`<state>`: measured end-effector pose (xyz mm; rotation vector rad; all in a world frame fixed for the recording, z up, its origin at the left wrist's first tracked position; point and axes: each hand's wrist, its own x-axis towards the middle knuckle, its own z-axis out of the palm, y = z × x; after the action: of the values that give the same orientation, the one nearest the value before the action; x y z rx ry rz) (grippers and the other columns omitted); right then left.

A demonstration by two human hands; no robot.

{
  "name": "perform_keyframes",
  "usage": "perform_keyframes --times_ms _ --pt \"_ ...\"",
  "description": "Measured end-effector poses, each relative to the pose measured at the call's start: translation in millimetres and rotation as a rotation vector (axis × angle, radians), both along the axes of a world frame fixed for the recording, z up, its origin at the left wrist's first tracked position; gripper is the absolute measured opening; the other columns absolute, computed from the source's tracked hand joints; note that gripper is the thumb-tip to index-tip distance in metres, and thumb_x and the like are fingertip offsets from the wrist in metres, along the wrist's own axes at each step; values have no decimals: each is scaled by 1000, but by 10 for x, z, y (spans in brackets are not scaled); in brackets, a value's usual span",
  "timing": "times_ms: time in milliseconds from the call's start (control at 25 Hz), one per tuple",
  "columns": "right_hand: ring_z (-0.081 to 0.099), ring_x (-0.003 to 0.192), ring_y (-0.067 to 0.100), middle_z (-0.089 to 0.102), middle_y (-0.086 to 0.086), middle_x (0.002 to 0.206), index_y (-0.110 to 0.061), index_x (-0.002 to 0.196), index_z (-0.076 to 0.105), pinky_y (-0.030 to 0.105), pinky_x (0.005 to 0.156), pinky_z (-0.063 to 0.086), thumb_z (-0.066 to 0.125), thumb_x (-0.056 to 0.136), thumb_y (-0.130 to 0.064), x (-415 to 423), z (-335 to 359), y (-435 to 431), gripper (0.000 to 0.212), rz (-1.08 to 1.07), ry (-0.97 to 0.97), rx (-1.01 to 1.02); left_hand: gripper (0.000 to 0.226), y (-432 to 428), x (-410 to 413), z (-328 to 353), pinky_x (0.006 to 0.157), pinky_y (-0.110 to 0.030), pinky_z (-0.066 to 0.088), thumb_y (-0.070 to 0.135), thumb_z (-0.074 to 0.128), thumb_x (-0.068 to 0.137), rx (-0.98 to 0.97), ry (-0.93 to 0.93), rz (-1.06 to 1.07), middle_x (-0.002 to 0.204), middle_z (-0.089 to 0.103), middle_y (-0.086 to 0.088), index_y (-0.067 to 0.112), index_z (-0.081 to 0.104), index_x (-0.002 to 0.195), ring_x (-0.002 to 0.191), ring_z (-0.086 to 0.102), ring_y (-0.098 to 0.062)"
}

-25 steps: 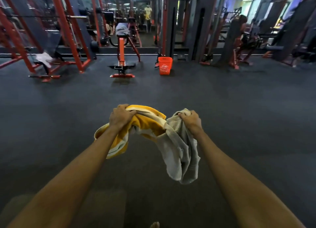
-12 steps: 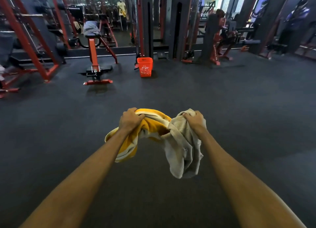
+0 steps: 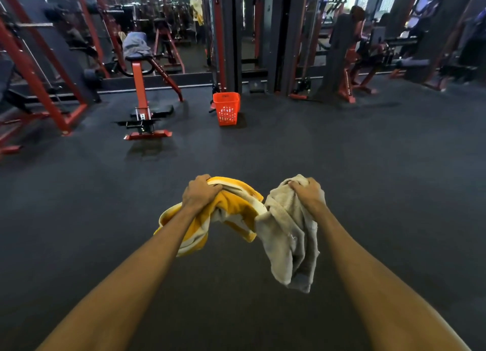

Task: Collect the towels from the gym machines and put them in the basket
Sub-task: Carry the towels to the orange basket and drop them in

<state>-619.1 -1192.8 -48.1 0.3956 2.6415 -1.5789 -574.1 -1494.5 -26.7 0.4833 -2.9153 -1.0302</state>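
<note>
The left hand [image 3: 201, 193] grips one yellow-and-white towel [image 3: 234, 208]; the right hand [image 3: 306, 191] grips one grey towel [image 3: 289, 235] (bunched, hanging down). One orange basket [image 3: 226, 108] stands on the floor well ahead of both.

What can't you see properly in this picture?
Head view only:
- Inside of the orange basket: hidden by its own wall.
- Fingertips of the left hand and right hand: buried in the yellow towel and grey towel.
- Bluish cloth on the red bench: too blurred to tell if it's a towel.
</note>
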Motion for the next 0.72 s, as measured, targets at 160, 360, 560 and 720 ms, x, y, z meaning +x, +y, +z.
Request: perform_keyframes --times_ms 160,360,560,720 --pt "61 112 31 66 8 119 -15 122 61 36 89 47 65 87 -48 -1163 -44 -53 48 12 0 16 61 -203 -1123 -79 92 -44 51 58 57 78 89 27 99 120 67 -10 19 64 124 111 62 -34" --pt "58 100 24 66 8 118 -14 123 60 33 82 43 64 88 -46 -2789 -262 -360 48 -12 17 18 79 -607 -2804 -336 95 -47 53 69 54 66 134 8 144 122 68 -11 18 64 125 110 63 -33" --pt "59 100 24 65 6 117 -15 125 59 33 82 44 64 86 -48 -4347 -277 -819 51 6 -31 39 76 -951 -4410 -397 97 -49 52 64 56 71 138 -63 116 126 67 -12 19 61 132 114 62 -35" --pt "58 97 20 65 -1 107 -17 120 60 30 79 41 65 86 -45 -5475 -91 -1089 44 23 -11 26 69 -1147 -5462 -277 103 -48 45 52 62 86 151 -44 144 137 59 -16 15 50 143 124 56 -39"
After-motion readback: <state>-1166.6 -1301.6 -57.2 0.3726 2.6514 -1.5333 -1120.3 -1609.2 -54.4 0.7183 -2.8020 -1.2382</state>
